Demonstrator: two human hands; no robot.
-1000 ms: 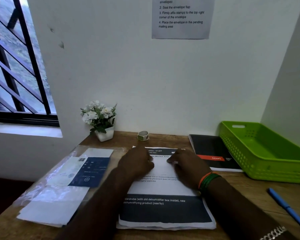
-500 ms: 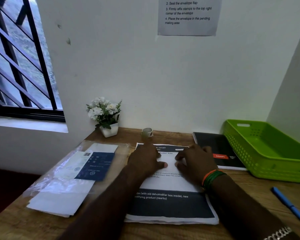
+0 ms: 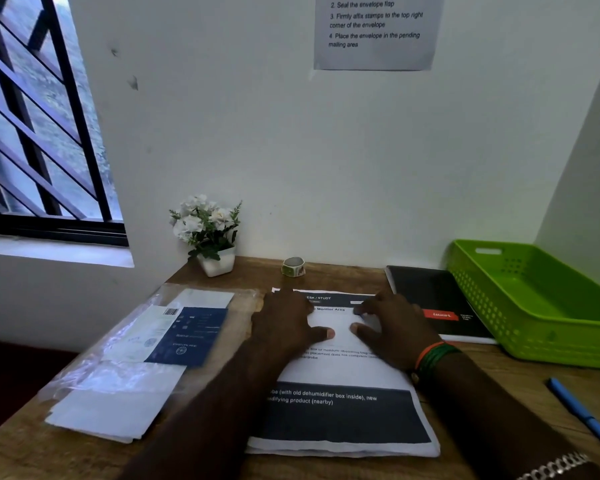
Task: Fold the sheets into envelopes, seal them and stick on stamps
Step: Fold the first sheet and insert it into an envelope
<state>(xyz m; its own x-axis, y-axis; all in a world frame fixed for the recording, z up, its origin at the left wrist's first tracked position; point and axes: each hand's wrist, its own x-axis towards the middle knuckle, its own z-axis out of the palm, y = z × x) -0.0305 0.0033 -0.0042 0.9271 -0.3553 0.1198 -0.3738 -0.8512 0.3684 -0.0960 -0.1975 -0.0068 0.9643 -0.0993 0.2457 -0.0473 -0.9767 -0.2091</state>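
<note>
A stack of sheets lies at the desk's near edge. Both hands rest flat on its far half — left hand and right hand, fingers spread, gripping nothing. Envelopes in plastic lie left; a stamp roll stands by the far edge.

matt paper sheets, grained wooden desk

left grip flat, right grip flat
</note>
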